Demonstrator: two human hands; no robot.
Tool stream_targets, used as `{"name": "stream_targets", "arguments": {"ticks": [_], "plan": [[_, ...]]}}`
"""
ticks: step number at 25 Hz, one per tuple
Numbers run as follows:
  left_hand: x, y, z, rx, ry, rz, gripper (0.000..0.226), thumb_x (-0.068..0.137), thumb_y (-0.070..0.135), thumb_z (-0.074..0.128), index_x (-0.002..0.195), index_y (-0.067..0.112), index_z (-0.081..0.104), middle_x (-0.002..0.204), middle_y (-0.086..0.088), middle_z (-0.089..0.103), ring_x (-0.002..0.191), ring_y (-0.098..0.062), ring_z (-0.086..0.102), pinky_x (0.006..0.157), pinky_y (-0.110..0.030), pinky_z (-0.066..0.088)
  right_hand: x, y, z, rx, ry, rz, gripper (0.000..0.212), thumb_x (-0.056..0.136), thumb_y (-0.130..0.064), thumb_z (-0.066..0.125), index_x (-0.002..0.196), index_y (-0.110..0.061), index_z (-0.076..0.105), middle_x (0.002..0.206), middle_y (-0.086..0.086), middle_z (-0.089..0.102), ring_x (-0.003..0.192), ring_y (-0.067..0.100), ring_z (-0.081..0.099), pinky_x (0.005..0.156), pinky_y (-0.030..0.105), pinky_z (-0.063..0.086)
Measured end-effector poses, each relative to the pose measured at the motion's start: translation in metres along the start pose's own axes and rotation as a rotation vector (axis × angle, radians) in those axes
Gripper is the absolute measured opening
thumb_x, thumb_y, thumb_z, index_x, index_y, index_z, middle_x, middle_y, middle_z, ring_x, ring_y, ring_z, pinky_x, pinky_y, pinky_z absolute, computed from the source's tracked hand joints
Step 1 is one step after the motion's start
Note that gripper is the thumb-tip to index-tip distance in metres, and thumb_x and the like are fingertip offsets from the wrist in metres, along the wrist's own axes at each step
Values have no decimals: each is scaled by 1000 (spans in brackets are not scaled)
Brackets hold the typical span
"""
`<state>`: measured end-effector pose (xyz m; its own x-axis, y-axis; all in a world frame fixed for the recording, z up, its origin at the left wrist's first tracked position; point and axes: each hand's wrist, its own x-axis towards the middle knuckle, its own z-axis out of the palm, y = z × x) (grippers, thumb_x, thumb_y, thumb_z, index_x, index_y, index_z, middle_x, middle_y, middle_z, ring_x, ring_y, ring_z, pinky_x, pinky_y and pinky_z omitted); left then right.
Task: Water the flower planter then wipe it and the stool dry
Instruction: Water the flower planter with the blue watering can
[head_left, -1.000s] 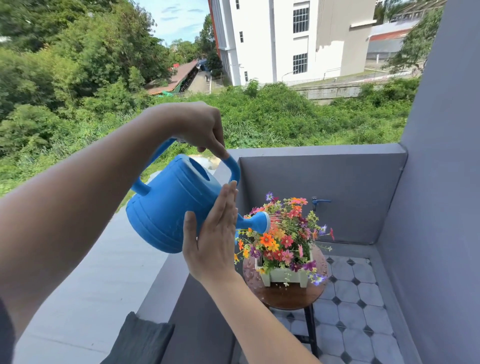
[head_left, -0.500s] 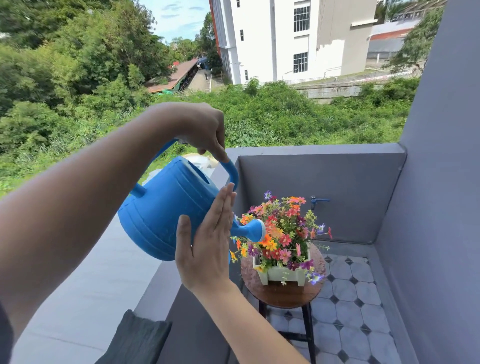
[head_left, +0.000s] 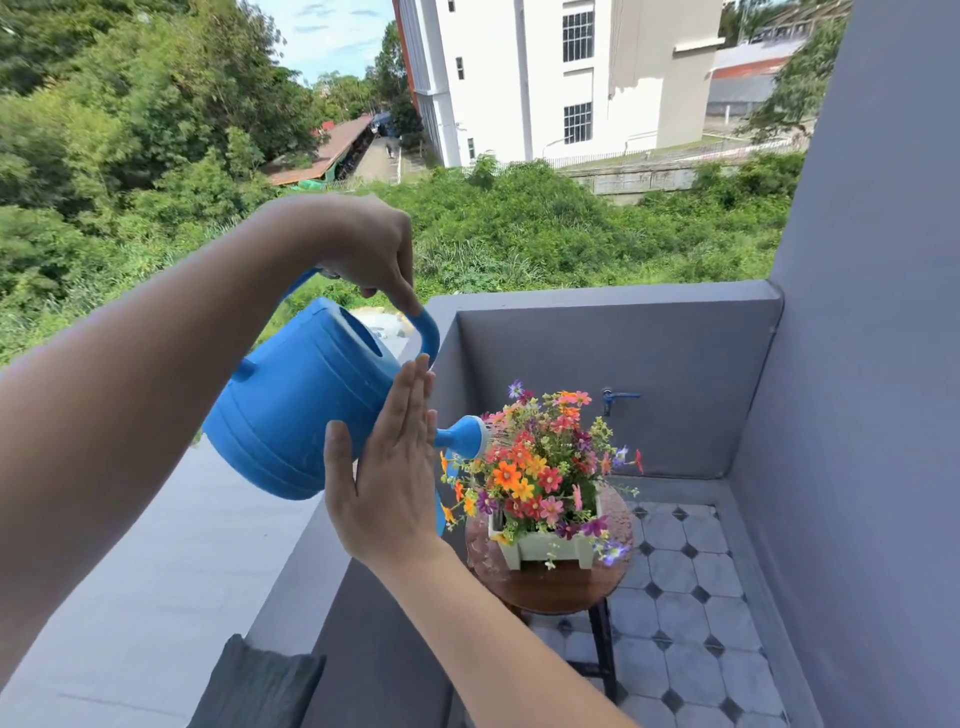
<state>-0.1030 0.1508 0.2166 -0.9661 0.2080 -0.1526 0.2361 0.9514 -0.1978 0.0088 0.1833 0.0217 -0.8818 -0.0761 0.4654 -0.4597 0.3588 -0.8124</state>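
Watering is the step in hand. The left hand (head_left: 363, 249) has its grip closed around the handle of the blue watering can (head_left: 306, 400), which is tilted with its spout down toward 3 o'clock. The right hand (head_left: 389, 467) lies flat and open against the side of the can, holding nothing, only steadying it. Fine streams seem to leave the spout head (head_left: 467, 439) just above the left edge of the flowers.

The flower planter (head_left: 550, 545) is a small pale box full of orange, red, pink and purple flowers. It stands on the round brown stool (head_left: 550, 590), on the tiled balcony floor, at about 4 o'clock from the can. The stool top already looks wet with drops.

I judge that next the can must be levelled and put down, then a cloth is needed; a dark folded cloth (head_left: 260, 686) lies on the ledge at 7 o'clock.
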Motion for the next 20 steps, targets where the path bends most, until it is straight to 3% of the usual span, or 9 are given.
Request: {"name": "stream_targets", "arguments": {"ticks": [4, 11, 16, 20], "plan": [[7, 8, 3, -6, -59, 16, 28, 73, 50, 73, 87, 25, 77, 59, 1, 67, 60, -19, 56, 59, -32, 46, -8, 2, -3, 50, 30, 4, 75, 89, -57, 14, 140, -19, -26, 148, -14, -35, 141, 2, -28, 114, 20, -20], [28, 24, -2, -24, -9, 58, 31, 76, 48, 71, 94, 24, 76, 63, 0, 67, 60, -18, 57, 55, -30, 46, 14, 24, -16, -60, 72, 32, 74, 96, -50, 23, 139, -19, -28, 151, -6, -33, 143, 8, -27, 115, 23, -18], [37, 6, -1, -7, 43, 17, 30, 76, 45, 72, 92, 20, 76, 59, -1, 66, 55, -19, 57, 54, -31, 49, 34, 29, -7, -96, 23, 28, 73, 93, -56, 14, 138, -16, -27, 149, -6, -32, 145, 12, -23, 115, 27, -16], [44, 5, -1, 40, 1, 26, 28, 74, 47, 73, 91, 25, 76, 60, 3, 67, 59, -16, 60, 63, -32, 52, 35, 28, -2, -62, 6, 14, 74, 98, -46, 27, 137, -18, -29, 148, -7, -34, 143, 9, -26, 112, 22, -21]]}}
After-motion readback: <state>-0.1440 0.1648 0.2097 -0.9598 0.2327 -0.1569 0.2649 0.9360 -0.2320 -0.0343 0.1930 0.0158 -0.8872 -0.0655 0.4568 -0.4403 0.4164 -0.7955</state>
